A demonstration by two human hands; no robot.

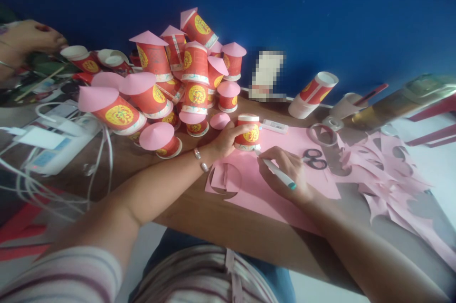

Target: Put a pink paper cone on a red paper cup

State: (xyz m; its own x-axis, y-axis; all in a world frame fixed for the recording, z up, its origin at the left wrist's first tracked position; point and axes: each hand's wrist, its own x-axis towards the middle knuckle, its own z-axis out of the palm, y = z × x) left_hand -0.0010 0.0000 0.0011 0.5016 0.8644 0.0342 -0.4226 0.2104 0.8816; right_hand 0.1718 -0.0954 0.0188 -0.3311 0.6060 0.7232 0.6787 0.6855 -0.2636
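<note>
My left hand [227,140] is closed around a red paper cup [248,140] with a yellow round print. The cup rests upside down, its white rim at the bottom, on a pink paper sheet [260,194]. My right hand [290,175] grips a white marker [280,173] with a green end. The marker's tip is close to the cup's lower rim; I cannot tell if it touches. Black-handled scissors [315,159] lie on the sheet, right of my right hand. A small folded pink paper piece [226,178] lies near my left wrist.
Several red cups with pink cone tops [195,94] are piled at the left. Pink paper scraps [384,165], a tape roll [322,135] and stacked cups [313,94] are at the right. A power strip [53,146] with white cables lies left. Another person's hand [33,37] is at the far left.
</note>
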